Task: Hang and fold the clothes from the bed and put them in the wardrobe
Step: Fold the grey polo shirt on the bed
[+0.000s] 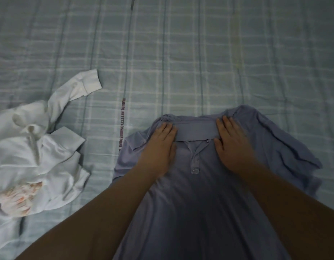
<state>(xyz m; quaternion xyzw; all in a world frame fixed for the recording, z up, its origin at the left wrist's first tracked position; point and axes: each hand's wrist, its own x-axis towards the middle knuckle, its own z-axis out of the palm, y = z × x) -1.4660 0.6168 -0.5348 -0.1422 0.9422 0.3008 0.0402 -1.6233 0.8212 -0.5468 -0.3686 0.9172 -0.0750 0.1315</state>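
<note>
Left hand (158, 147) and right hand (231, 145), fingers (167, 128) straight, press blue polo (196, 194); white clothes (36, 156) lie beside.

Smooth matt knit polo shirt (196, 194), crumpled white cloth garment (40, 156), checked woven bedsheet (181, 53).

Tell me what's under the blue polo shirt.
The blue polo shirt lies on the checked bed sheet, which shows around it. The left hand and right hand press flat on top. Whether anything else lies beneath is hidden.

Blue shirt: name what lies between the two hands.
Head view: the blue shirt's collar and button placket lie between the left hand and right hand.
</note>
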